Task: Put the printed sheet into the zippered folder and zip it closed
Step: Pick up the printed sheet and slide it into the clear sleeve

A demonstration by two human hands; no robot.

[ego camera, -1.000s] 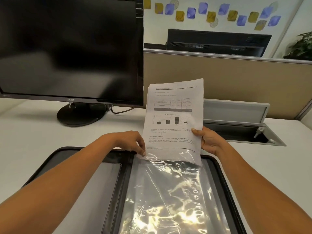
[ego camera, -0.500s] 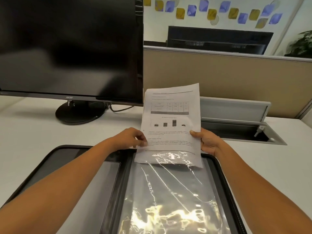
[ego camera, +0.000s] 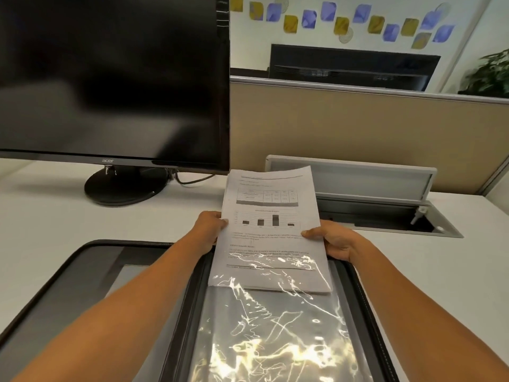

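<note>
Since a second ago the printed sheet [ego camera: 271,224] has been lowered, its near end slid into the clear sleeve [ego camera: 275,321] of the open zippered folder [ego camera: 91,249] on the table [ego camera: 55,210]. It is pinched at its side edges by the left hand [ego camera: 210,226] and right hand [ego camera: 334,241], equally near, its long axis running far-to-near along the sleeve.

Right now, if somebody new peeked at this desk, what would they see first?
Probably the sheet in the middle, with its little bar chart, held by the left hand and the right hand, its bottom edge slipped into a shiny sleeve of the open folder. Next comes the big dark monitor, standing at the back left.
</note>
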